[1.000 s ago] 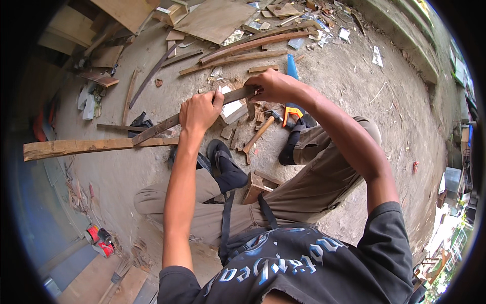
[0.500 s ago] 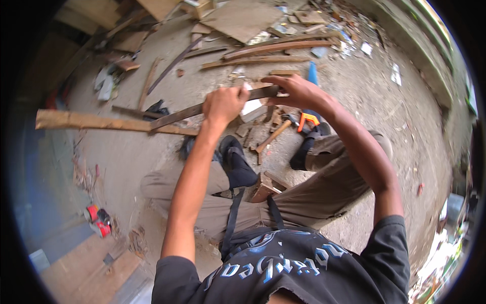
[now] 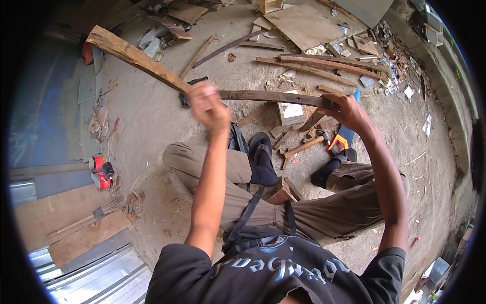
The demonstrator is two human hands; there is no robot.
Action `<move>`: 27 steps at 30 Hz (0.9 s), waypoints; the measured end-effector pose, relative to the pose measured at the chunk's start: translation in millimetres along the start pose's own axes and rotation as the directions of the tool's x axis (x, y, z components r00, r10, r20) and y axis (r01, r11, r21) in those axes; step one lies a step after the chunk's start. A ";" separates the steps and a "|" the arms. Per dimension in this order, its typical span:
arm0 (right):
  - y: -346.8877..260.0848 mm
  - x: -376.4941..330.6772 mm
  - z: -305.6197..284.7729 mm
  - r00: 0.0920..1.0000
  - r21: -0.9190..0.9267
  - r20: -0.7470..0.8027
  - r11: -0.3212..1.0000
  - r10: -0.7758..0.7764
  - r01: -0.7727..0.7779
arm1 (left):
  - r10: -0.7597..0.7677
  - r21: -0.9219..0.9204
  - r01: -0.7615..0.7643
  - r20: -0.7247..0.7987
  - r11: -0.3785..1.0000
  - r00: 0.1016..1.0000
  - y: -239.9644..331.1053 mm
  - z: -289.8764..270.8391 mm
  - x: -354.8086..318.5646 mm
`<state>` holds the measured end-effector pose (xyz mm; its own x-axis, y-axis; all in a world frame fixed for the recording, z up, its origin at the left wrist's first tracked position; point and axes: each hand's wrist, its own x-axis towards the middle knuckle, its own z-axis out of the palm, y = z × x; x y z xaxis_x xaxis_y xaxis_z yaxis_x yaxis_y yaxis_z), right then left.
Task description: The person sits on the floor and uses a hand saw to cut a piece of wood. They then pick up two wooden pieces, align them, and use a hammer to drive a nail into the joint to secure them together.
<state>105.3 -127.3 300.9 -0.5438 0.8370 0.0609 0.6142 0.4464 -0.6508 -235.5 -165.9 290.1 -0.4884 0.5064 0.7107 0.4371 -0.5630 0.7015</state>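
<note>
I sit on the ground holding a dark, thin wooden strip (image 3: 273, 96) level in front of me. My left hand (image 3: 205, 105), blurred, grips its left end, where a longer pale plank (image 3: 134, 58) runs up and to the left. My right hand (image 3: 348, 111) is closed over the strip's right end. Whether the strip and the plank are joined is hidden by my left hand. A wooden-handled hammer (image 3: 304, 147) lies between my feet, below the strip.
A saw with an orange handle (image 3: 336, 142) lies by my right foot. A small wooden box (image 3: 291, 112) sits under the strip. Scrap laths and a plywood sheet (image 3: 304, 25) litter the far ground. Two red cans (image 3: 99, 172) and a brush (image 3: 88, 217) lie at left.
The pale plank's far end has swung up and away, from level to a steep slant toward the upper left. The dark strip has levelled out, and my hands are farther apart on it.
</note>
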 end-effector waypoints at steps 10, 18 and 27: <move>9.9 2.6 7.6 0.998 -0.062 0.011 0.997 0.055 -0.054 | -0.404 -0.138 0.449 0.262 0.883 0.876 -122.9 -82.8 -2.3; 3.3 -0.7 6.9 0.995 -0.104 0.005 0.990 0.099 -0.098 | -0.613 -0.240 0.635 0.167 0.735 0.772 -142.5 -55.7 21.1; 2.5 -3.9 6.7 0.997 -0.058 -0.002 0.995 0.078 -0.078 | -0.720 -0.352 0.642 -0.167 0.682 0.674 -113.2 -40.6 11.6</move>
<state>105.2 -131.6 294.0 -0.4929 0.8700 0.0115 0.6870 0.3973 -0.6084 -321.3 -122.8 216.9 -0.7697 0.6374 -0.0354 -0.2809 -0.2884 0.9154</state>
